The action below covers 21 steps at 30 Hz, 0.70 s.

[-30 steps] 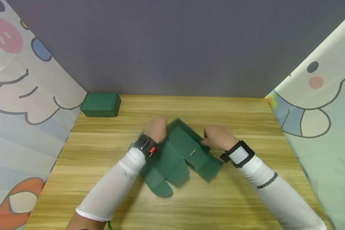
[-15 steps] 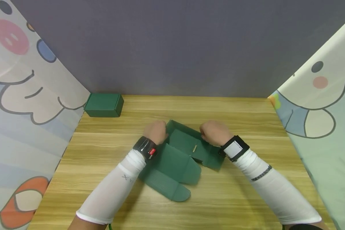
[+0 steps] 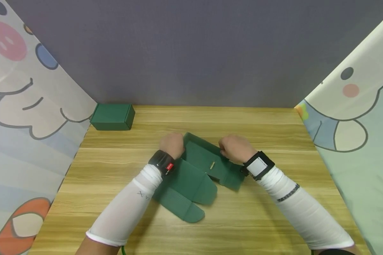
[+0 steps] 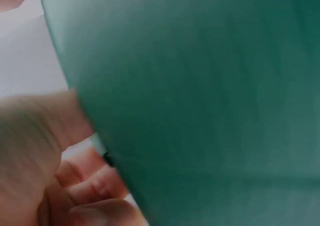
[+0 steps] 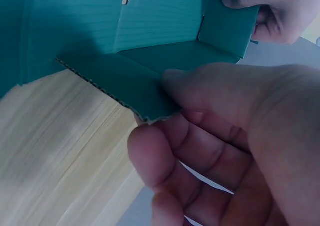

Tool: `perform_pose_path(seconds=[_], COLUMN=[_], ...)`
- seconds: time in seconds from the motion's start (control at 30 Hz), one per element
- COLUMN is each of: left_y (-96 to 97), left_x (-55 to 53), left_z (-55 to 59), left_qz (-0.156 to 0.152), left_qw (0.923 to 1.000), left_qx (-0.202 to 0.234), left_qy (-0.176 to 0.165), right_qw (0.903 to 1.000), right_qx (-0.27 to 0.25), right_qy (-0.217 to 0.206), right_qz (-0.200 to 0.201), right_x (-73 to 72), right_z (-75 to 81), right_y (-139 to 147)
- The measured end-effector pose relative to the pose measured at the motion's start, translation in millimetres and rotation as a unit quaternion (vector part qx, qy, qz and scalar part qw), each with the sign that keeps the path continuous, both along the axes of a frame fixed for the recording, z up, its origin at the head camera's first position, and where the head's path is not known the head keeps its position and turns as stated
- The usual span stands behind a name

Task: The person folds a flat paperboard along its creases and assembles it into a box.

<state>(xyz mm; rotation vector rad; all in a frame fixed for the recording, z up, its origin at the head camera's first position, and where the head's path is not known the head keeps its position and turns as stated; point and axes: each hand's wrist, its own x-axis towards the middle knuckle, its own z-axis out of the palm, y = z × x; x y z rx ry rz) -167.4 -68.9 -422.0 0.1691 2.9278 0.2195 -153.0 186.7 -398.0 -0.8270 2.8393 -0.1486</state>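
A partly folded green cardboard box (image 3: 189, 180) lies between both hands in the head view, its flaps spread toward the person. My left hand (image 3: 172, 145) pinches a panel at the box's far left corner; the left wrist view has the thumb on one face of the green cardboard (image 4: 200, 90) and fingers behind. At the far right side, my right hand (image 3: 237, 148) holds another part of the box. In the right wrist view its thumb and fingers pinch a small side flap (image 5: 125, 80) with a corrugated edge. A short pale slot shows in the box's panel.
A closed green box (image 3: 111, 117) stands at the table's back left corner. Behind the wooden table (image 3: 242, 226) rises a dark grey wall (image 3: 191, 53). Cartoon-printed sheets (image 3: 354, 131) border the left and right sides.
The box has turned a little, its flaps swinging to the right. My right hand has shifted left onto the far wall; my left hand has stayed nearly in place.
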Motion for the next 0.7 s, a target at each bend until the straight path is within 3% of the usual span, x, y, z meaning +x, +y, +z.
perform_pose_path(seconds=[0.17,0.3,0.43,0.57,0.7], left_y=[-4.0,-7.8,-8.5,-4.4,3.6], left_x=[4.7,8.9,10.2,8.5,3.7], left_z=[5.2,8.0,15.1,29.5,38.3], left_qz=[-0.010,-0.018,-0.022,-0.050,-0.095], left_qw=[0.9998,0.9996,0.9981,0.9930,0.9904], left_qx=[0.011,0.021,0.021,0.030,0.068], left_qy=[-0.013,-0.004,0.053,0.103,0.073], right_qw=[1.0000,0.9997,0.9989,0.9972,0.9946], right_qx=[-0.002,-0.008,-0.008,0.003,0.016], right_qy=[0.003,0.018,0.036,0.052,0.067], right_qz=[0.005,0.012,0.027,0.054,0.077], right_x=[-4.4,-10.4,-19.2,-30.1,-40.9], right_z=[-1.0,-1.6,-2.7,-1.4,-2.0], right_y=[1,2,-1,-9,-22])
